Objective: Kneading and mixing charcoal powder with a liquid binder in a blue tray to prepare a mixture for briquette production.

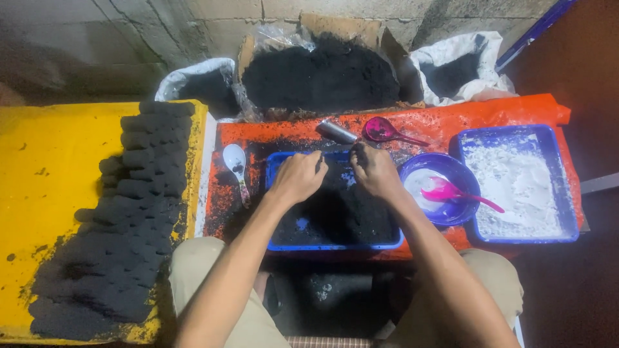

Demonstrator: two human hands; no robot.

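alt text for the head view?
Both hands, left hand and right hand, work in a blue tray of black powder on an orange-covered table. Rows of black pressed blocks lie left; a white-powder tray and purple bowl sit right.

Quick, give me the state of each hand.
Left hand: curled shut over the blue tray; contents hidden.
Right hand: fingers curled, touching black powder.

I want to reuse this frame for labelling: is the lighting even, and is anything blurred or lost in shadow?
Head view: uneven light, bright on the white powder tray, murky in the blue tray of black powder; left hand and right hand slightly soft; corners fall into darkness.
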